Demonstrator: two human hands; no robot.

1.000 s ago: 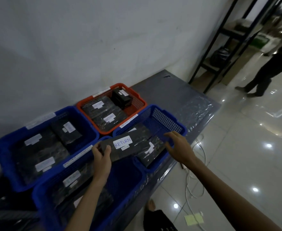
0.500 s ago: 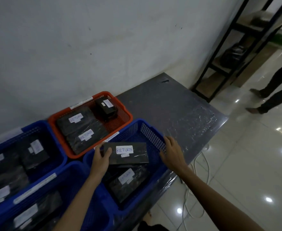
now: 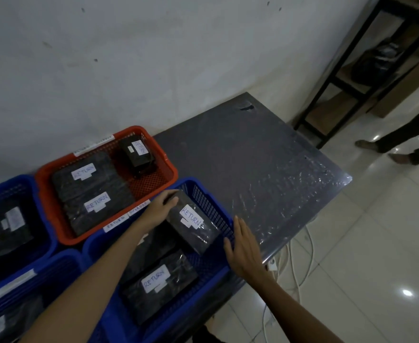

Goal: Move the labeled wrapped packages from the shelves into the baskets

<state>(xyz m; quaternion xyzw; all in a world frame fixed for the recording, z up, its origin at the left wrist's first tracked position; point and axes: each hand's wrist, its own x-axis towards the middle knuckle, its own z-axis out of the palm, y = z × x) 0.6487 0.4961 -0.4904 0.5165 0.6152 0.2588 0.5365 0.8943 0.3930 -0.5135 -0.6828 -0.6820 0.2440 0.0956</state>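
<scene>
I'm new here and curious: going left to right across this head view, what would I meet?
Orange plastic mesh basket, black wrapped RETURN package in left hand, right hand, black metal shelf rack.

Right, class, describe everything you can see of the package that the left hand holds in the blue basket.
The package is a flat, dark rectangular block wrapped in glossy clear film, with a white label handwritten RETURN in blue. It lies tilted in the far end of the blue basket. The left hand grips its far end; the right hand seems clear of it.
</scene>
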